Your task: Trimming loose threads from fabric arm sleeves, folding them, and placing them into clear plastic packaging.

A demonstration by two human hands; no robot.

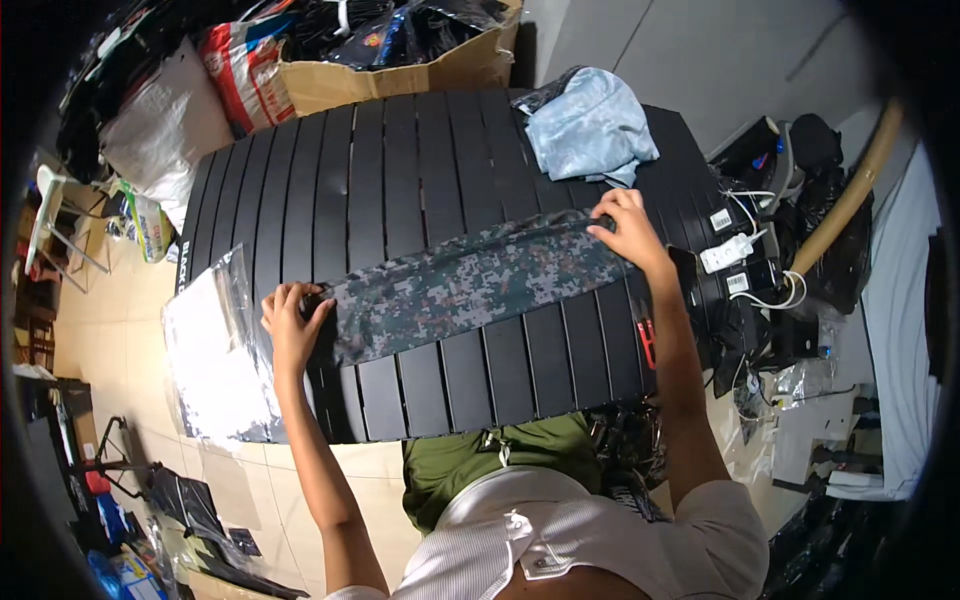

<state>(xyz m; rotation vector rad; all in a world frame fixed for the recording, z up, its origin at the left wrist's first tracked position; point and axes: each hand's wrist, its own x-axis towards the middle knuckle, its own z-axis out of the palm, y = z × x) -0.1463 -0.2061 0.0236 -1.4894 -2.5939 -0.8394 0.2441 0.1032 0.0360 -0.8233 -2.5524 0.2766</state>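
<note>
A long folded piece of dark camouflage cloth (470,290) lies stretched across the black slatted table (400,160). My left hand (293,318) pinches its left end, near a black edge. At the far right end, my right hand (628,228) grips the cloth's upper corner between thumb and fingers. What kind of garment or fabric item this is, I cannot tell. Beyond my right hand, a crumpled light blue cloth (590,125) rests on the table, with some dark patterned fabric under it.
Clear plastic bags (215,345) lie at the table's left edge. A red-handled tool (646,343) sits by my right forearm. White adapters with cables (733,253) are at the right. A full cardboard box (400,80) and a white sack (165,125) stand behind the table.
</note>
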